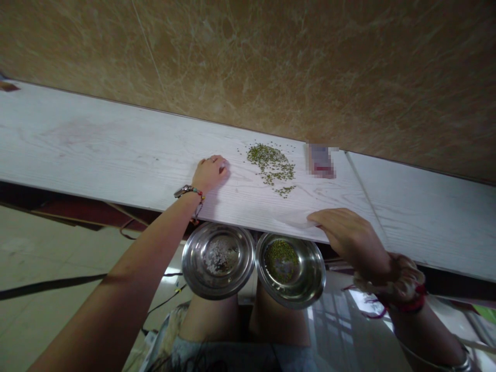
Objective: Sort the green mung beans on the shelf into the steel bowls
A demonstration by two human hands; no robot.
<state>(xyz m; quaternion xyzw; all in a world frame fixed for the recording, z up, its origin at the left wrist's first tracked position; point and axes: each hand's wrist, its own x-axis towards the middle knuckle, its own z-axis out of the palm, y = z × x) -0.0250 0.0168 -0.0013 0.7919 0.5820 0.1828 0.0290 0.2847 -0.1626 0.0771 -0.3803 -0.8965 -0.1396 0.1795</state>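
Note:
Green mung beans [267, 160] lie loosely spread on the white wood-grain shelf [135, 139]. My left hand [211, 172] rests on the shelf left of the beans, its fingers curled in; whatever they may hold is hidden. Between the thumb and fingers of my right hand [344, 232] is a thin, see-through sheet [293, 220], low over the shelf's front edge. Two steel bowls sit on my lap below the shelf. The left bowl [189, 274] has pale grains with dark bits in it, and the right bowl [315, 279] has more mung beans.
A blurred-out rectangular item [321, 161] lies at the back of the shelf, right of the beans. Behind the shelf rises a brown marbled wall [248, 62]. Dark cables [58, 284] hang over the tiled floor at the left.

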